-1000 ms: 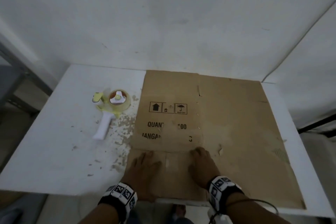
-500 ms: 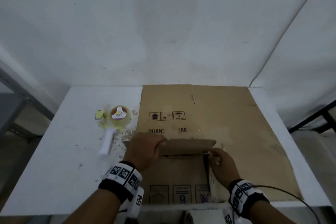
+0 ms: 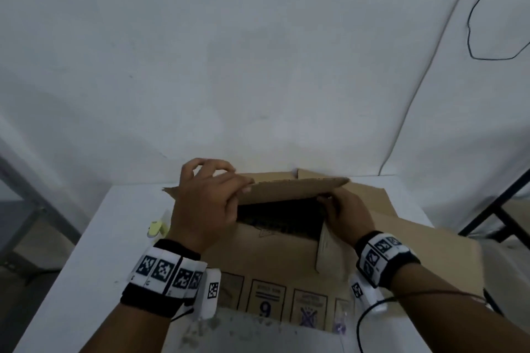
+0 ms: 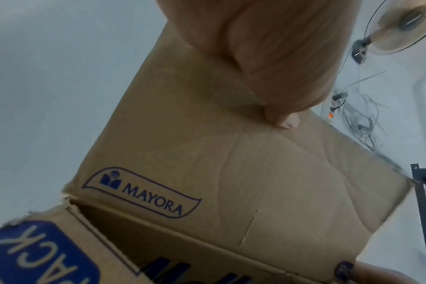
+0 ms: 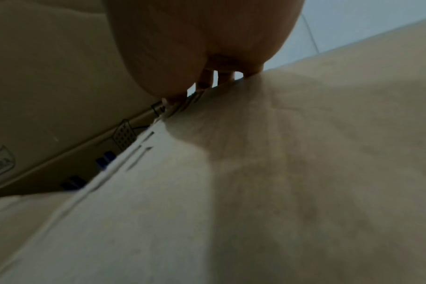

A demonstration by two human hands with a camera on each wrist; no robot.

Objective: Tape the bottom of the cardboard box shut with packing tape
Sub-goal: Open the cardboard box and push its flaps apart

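From the head view, we saw the cardboard box [image 3: 286,261] lying on the white table [image 3: 109,238], partly opened out and running left to right in front of us. Our left hand [image 3: 209,203] gripped the left end of the raised flap [image 3: 289,189], thumb underneath and fingers over its edge. Our right hand [image 3: 344,212] held the flap's right end from below; how its fingers curled we could not tell here. The flap's long axis ran left to right between the two hands, with a dark opening beneath it on the near side. The tape dispenser [image 3: 156,228] showed only as a yellow bit on the table just left of the left hand, so we judged that hand the nearer one for reaching it.

From the left wrist, we saw the thumb [image 4: 275,76] pressed on a brown panel [image 4: 231,173] printed "MAYORA", the box interior open below.

From the right wrist, the picture was dim; the fingers [image 5: 207,80] hooked over a cardboard edge [image 5: 178,107], with panels [image 5: 304,173] on both sides.
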